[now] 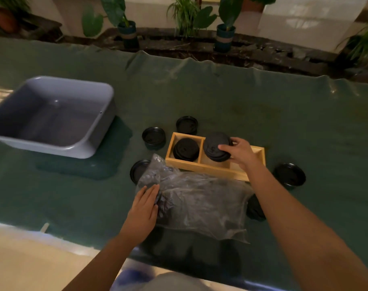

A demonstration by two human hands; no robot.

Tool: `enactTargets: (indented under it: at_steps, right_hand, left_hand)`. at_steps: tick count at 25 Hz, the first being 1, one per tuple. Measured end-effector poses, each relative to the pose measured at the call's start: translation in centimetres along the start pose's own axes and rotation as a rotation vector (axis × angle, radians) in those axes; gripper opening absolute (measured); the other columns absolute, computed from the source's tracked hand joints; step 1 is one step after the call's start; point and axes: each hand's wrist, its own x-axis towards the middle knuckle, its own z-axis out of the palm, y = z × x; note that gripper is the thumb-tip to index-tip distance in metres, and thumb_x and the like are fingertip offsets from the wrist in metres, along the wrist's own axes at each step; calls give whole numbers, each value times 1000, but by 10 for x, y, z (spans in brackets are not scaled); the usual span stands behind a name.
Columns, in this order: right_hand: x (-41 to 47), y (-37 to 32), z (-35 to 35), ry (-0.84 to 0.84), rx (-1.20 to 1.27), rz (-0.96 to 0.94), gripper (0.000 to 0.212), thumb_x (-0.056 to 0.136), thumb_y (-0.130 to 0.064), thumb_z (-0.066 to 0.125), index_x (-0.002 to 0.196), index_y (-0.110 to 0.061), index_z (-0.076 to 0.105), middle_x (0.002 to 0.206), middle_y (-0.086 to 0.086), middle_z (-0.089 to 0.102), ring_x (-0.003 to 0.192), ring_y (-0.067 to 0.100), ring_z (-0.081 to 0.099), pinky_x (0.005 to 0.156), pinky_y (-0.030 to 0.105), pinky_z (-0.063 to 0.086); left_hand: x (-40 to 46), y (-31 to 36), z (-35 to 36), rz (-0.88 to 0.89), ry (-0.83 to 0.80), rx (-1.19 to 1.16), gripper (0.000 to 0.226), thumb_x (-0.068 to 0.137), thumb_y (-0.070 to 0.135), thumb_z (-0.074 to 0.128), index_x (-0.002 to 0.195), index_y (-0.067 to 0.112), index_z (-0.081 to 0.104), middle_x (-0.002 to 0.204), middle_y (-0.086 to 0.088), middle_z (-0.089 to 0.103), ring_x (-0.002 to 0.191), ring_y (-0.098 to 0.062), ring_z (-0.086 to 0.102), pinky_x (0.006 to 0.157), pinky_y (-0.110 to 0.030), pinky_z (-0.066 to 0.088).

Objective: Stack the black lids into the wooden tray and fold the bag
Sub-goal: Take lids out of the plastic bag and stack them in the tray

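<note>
A wooden tray [214, 168] with compartments lies mid-table. Its left compartment holds a stack of black lids [186, 149]. My right hand [239, 152] grips a tilted stack of black lids [215, 147] over the middle compartment. A crumpled clear plastic bag [199, 202] lies in front of the tray, and my left hand [146, 204] rests flat on its left end, touching a black lid [159, 198] there. Loose lids lie around the tray: one behind it [186, 124], one at the back left [153, 137], one partly under the bag [139, 170], one at the right [289, 175].
A grey plastic tub [52, 116] stands at the left on the green table cover [262, 114]. Another dark lid [254, 210] peeks out beside the bag's right end. Potted plants [126, 28] line the floor beyond the far edge. The near table edge runs just below the bag.
</note>
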Motion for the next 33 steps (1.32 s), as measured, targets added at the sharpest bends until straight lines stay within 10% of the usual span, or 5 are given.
enactTargets:
  at_steps: [4, 8, 16, 28, 33]
  right_hand:
    - [15, 26, 8, 70, -429, -118, 51, 76, -28, 74, 119, -6, 59, 118, 16, 65, 109, 33, 60, 93, 46, 50]
    - [7, 33, 11, 211, -801, -300, 49, 82, -42, 62, 119, -9, 58, 117, 17, 64, 109, 34, 56, 86, 41, 48]
    - [-1, 53, 12, 1, -1335, -434, 59, 95, -45, 33, 147, -30, 10, 160, 5, -1, 146, 28, 1, 115, 51, 17]
    - [-13, 39, 18, 96, -1457, -581, 44, 94, -31, 45, 137, -25, 39, 138, 6, 46, 126, 27, 39, 103, 48, 31]
    - [-109, 52, -40, 477, -647, -503, 15, 86, -12, 56, 98, -18, 62, 98, 12, 63, 96, 31, 58, 75, 34, 46]
  left_hand:
    - [-4, 4, -2, -34, -34, -16, 54, 96, 21, 35, 145, 26, 12, 156, 0, 18, 143, -16, 3, 116, -39, 12]
    - [-7, 3, -5, -34, -56, -14, 54, 97, 22, 34, 144, 28, 8, 156, 1, 14, 140, -9, -3, 115, -34, 6]
    - [-5, 5, -6, 4, -47, -15, 54, 96, 19, 36, 145, 23, 12, 156, 0, 17, 139, -8, -1, 115, -31, 4]
    - [-1, 3, -8, 14, -69, 52, 54, 97, 20, 34, 144, 22, 8, 157, 2, 9, 140, -10, -8, 115, -31, 4]
    - [1, 8, -9, -4, -34, 36, 57, 96, 19, 37, 144, 24, 7, 155, 5, -5, 144, -17, -7, 116, -35, 4]
